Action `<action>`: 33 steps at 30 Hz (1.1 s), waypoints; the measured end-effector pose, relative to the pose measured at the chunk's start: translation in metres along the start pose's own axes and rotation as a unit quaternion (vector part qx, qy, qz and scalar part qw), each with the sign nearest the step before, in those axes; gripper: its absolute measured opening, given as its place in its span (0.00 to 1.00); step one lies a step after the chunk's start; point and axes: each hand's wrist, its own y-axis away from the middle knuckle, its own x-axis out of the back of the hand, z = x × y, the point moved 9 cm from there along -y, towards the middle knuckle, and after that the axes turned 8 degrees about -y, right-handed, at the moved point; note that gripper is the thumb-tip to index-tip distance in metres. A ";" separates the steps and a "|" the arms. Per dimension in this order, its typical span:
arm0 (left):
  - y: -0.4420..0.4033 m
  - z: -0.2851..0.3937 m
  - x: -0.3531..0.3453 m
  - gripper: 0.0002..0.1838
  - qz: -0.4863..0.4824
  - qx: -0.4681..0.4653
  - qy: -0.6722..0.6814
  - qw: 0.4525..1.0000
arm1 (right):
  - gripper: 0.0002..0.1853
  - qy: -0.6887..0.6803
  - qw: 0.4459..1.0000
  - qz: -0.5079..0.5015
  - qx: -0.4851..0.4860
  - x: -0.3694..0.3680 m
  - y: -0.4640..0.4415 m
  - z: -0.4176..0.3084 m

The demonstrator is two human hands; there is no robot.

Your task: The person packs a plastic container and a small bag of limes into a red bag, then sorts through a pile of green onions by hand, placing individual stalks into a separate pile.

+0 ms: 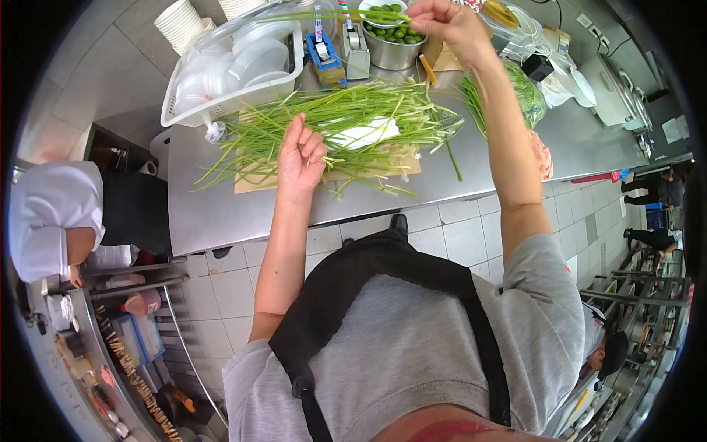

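My right hand point(451, 28) is raised over the back of the steel table, fingers pinched on a few thin chive stalks point(346, 16) that stretch out to the left. My left hand point(300, 158) is in front of the left part of a loose pile of long green chives point(368, 99), its fingers curled closed; whether anything is in them is hidden. The pile lies on brown cardboard point(254, 182), with a white piece point(364, 134) showing among the stalks.
A white basket point(232, 102) of clear plastic lids stands at the back left, beside tape dispensers point(324, 55). Behind the pile is a metal pot point(394, 53) of small green limes. Bagged greens point(523, 96) lie to the right. A person in white point(59, 214) stands left.
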 end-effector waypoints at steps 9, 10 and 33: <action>0.008 0.008 0.020 0.11 0.056 -0.020 0.017 0.998 | 0.07 0.091 0.970 -0.148 -0.170 -0.080 0.049 0.139; 0.009 0.009 0.021 0.11 0.051 -0.022 0.028 0.998 | 0.07 0.090 0.970 -0.149 -0.172 -0.080 0.050 0.146; 0.003 0.028 -0.020 0.08 -0.027 -0.154 -0.085 0.984 | 0.14 -0.012 0.982 -0.182 -0.055 -0.171 0.094 0.051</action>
